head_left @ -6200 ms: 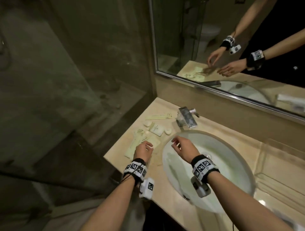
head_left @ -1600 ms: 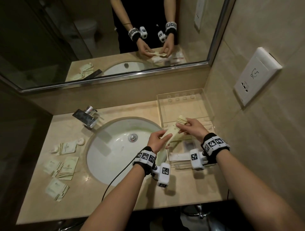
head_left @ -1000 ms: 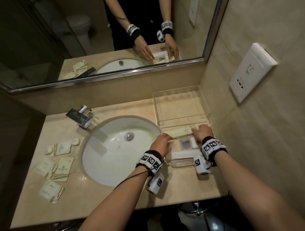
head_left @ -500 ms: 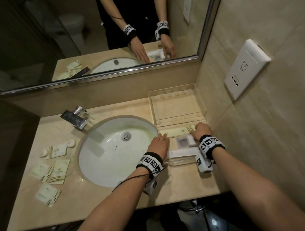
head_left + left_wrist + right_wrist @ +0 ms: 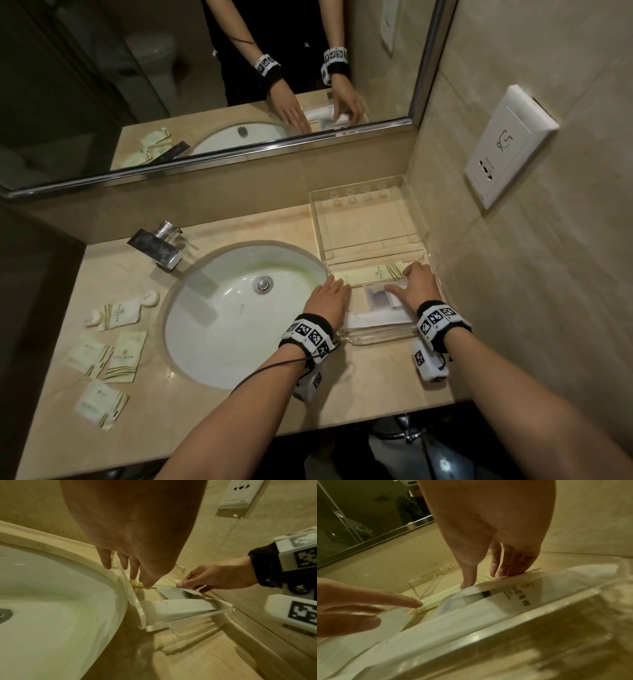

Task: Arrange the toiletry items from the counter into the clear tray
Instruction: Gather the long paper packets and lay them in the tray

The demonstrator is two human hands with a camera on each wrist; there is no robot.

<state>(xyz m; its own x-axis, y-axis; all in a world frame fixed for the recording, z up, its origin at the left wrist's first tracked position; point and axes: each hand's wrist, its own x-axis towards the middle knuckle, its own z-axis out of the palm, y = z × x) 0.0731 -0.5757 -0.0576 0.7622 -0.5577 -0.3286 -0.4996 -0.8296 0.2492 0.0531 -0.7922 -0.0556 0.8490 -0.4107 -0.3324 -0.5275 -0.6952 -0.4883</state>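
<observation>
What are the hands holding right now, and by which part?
Nothing is gripped. Both the left hand and right hand lie with straight fingers on the ends of the long cream packet in the clear tray.

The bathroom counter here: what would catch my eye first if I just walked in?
Probably the two hands, left hand and right hand, pressing a long cream packet flat into the clear tray right of the white sink. Next, the cream sachets lying on the counter left of the sink.

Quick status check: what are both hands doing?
Left hand open, fingertips on long cream packet. Right hand open, pressing its far end. Packet inside clear plastic tray. Nothing in the way.
</observation>
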